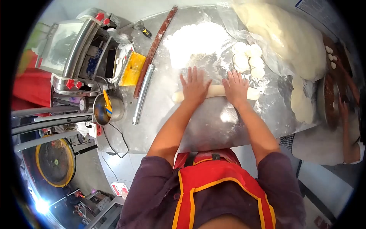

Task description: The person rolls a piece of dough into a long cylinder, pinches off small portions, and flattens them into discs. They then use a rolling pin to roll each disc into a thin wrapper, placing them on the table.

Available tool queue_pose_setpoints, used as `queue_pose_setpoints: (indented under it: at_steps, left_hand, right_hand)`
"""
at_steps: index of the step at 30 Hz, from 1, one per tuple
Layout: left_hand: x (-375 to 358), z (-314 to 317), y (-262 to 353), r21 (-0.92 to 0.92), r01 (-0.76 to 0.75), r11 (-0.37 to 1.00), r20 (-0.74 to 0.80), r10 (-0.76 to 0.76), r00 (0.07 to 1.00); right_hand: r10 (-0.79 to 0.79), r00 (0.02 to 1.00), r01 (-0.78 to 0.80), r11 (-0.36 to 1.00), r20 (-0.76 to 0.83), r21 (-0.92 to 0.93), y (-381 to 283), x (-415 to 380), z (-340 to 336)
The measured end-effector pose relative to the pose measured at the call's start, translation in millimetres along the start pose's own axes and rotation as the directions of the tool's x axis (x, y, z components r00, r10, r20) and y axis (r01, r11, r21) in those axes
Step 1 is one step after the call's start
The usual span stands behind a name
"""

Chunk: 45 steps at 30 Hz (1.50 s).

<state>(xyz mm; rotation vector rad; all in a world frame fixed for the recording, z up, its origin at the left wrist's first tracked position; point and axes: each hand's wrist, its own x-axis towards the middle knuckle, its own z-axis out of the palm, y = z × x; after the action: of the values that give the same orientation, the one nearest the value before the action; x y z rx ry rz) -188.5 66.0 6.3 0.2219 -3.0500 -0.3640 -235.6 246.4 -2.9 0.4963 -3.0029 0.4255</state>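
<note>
Left hand [195, 88] and right hand [236, 88], fingers spread flat, palms pressing a long pale rope of dough [215, 92] at the middle of the floured steel worktable [213, 126]. Likely to thin unevenly or tear under lopsided pressure.

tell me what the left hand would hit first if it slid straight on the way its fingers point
Probably the flour pile. The left hand lies flat on the dough roll, fingers pointing up the table, with only dusted steel between.
</note>
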Motion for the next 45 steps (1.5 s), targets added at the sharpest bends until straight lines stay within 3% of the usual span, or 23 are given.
queue_pose_setpoints:
  at_steps: [2,3,6,8,10,12,14,17,21,23,25,26,30,33,36,38,39,42,45]
  left_hand:
    - [6,-10,-24,0.047,0.032,0.998,-0.018,-0.031,0.999]
    - [-2,-7,-35,0.09,0.006,0.996,-0.102,0.003,0.995]
    - [-38,-11,-40,0.033,-0.068,0.997,-0.038,0.069,0.997]
    - [-70,-3,-42,0.05,-0.17,0.984,-0.131,0.176,0.976]
    - [-113,-9,-38,-0.037,-0.187,0.982,-0.09,0.183,0.979]
    - [-146,-11,-36,-0.046,-0.207,0.977,-0.034,0.206,0.978]
    - [-164,-11,-35,-0.031,-0.218,0.975,0.018,0.219,0.976]
    - [-117,-2,-31,0.08,-0.148,0.986,-0.021,0.151,0.988]
    - [-32,-1,-34,0.095,-0.029,0.995,-0.128,0.041,0.991]
    - [-29,-9,-43,-0.013,-0.181,0.983,-0.043,0.18,0.983]
    - [-39,-10,-50,-0.089,-0.3,0.95,-0.009,0.3,0.954]
    - [-45,-15,-49,-0.124,-0.322,0.938,-0.013,0.323,0.946]
    - [-56,-26,-41,-0.173,-0.355,0.919,-0.106,0.341,0.934]
    - [-49,-15,-48,-0.156,-0.352,0.923,-0.068,0.345,0.936]
    - [-47,-19,-87,-0.18,-0.372,0.911,-0.052,0.369,0.928]
    - [-50,-36,-108,-0.134,-0.262,0.956,0.047,0.27,0.962]
    - [-51,-49,-108,-0.171,-0.286,0.943,0.037,0.296,0.955]
    - [-44,-69,-101,-0.257,-0.315,0.914,-0.014,0.322,0.947]
    - [-12,-38,-41,-0.274,-0.268,0.924,-0.025,0.272,0.962]
  right_hand:
    - [-0.067,0.998,0.067,0.998,0.004,-0.015,-14,6,-16]
    - [-0.104,0.994,0.105,0.994,-0.022,0.025,-20,9,-12]
    - [-0.259,0.964,0.259,0.966,-0.063,-0.009,-44,11,18]
    - [-0.462,0.879,0.464,0.886,0.117,0.006,-61,-17,8]
    - [-0.349,0.921,0.312,0.928,0.175,0.205,-69,-59,-9]
    - [-0.375,0.894,0.361,0.927,0.244,0.101,-61,-104,-11]
    - [-0.404,0.903,0.381,0.91,0.148,0.161,-53,-125,-18]
    - [-0.31,0.917,0.31,0.95,0.252,0.041,-62,-76,0]
    - [-0.169,0.983,0.162,0.982,0.077,0.097,-66,-4,17]
    - [-0.19,0.982,0.186,0.971,0.011,0.15,-55,5,10]
    - [-0.173,0.97,0.144,0.974,0.168,0.173,-34,-5,-40]
    - [-0.165,0.955,0.121,0.976,0.247,0.181,-17,-13,-60]
    - [-0.163,0.985,0.163,0.987,0.059,0.013,81,-45,-54]
    - [-0.186,0.975,0.166,0.974,0.124,0.156,96,-45,-48]
    - [-0.283,0.955,0.253,0.934,0.087,0.25,82,-41,-41]
    - [-0.378,0.921,0.348,0.908,0.098,0.233,53,-37,-60]
    - [-0.423,0.9,0.393,0.891,0.103,0.226,43,-35,-68]
    - [-0.277,0.955,0.207,0.88,0.108,0.427,41,-14,-64]
    - [-0.178,0.984,0.171,0.915,-0.014,0.365,21,16,-49]
